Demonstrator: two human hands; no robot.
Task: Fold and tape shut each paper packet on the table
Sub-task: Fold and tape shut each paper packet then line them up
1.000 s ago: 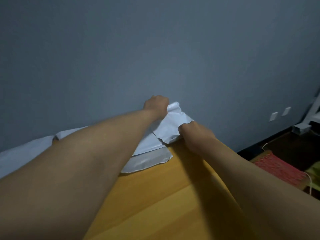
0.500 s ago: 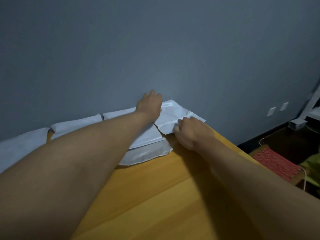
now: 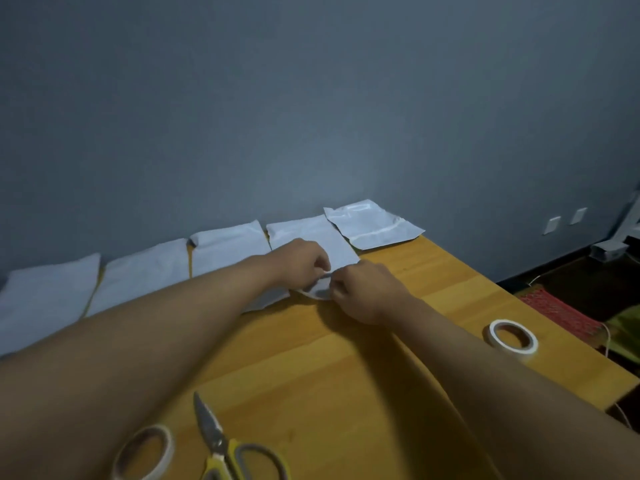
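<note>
Now, past the scissors (image 3: 221,448) and tape roll (image 3: 513,337), your left hand (image 3: 304,259) and right hand (image 3: 360,289) both pinch the near flap of the packet (image 3: 313,242) mid-row by the wall, so you're probably folding; crease it flat next, then tape.

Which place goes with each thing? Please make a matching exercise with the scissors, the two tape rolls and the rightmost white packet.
Things:
1. yellow-handled metal scissors
2. white tape roll beside the scissors
3. white tape roll standing alone
4. shiny white packet at the row's right end

Places:
A. far corner of the wooden table, by the grey wall
B. near edge, between the forearms
C. right of the right forearm
D. bottom edge, partly under the left forearm

Pairs: 1-B, 2-D, 3-C, 4-A
</note>
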